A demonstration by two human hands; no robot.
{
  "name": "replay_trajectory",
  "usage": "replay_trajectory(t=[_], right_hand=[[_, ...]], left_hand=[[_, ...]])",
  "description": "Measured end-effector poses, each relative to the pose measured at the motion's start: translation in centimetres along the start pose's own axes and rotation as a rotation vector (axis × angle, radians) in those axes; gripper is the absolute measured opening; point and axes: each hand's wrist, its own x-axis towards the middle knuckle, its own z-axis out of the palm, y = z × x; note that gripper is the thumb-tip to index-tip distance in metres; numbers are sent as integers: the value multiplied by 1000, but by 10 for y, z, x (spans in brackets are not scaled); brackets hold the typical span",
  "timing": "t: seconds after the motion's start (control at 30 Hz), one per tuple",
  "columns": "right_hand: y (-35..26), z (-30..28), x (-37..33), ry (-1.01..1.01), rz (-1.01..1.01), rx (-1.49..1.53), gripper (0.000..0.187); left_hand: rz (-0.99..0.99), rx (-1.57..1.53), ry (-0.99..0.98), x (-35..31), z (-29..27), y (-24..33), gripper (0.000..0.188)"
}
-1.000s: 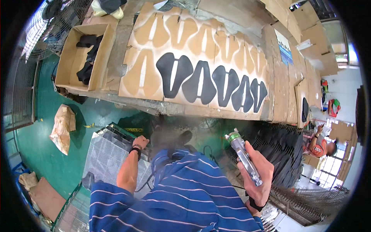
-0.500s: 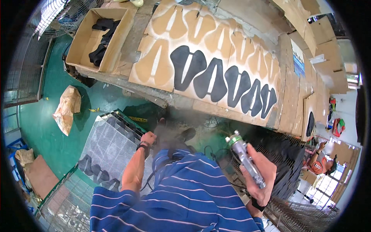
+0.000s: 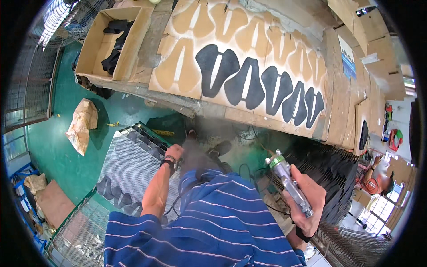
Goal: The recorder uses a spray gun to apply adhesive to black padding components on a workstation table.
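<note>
Cardboard bench (image 3: 342, 115) shifted right, green floor (image 3: 58, 142)

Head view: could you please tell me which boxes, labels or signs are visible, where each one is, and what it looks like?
Open cardboard box: upper left, on the bench edge; rectangular, brown, with dark pieces inside.
Blue and white label: upper right, flat on the cardboard; rectangular, too small to read.
Yellow strip label: centre, on a dark frame just above the left hand; narrow, with dark marks.
Crumpled brown paper bag: left, on the green floor.
</note>
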Motion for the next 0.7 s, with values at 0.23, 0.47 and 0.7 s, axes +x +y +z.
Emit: replay_trajectory(t=[0.23, 0.47, 0.7], right_hand=[[5, 1, -3, -22, -17, 14, 57], [2, -3, -2, -125, 3, 41, 59], [1, -4, 4, -99, 1, 53, 60]], left_hand=[[109, -146, 53, 5, -7, 16, 27], [-38, -158, -21, 8, -2, 17, 27], [125, -49, 90, 6, -7, 19, 22]])
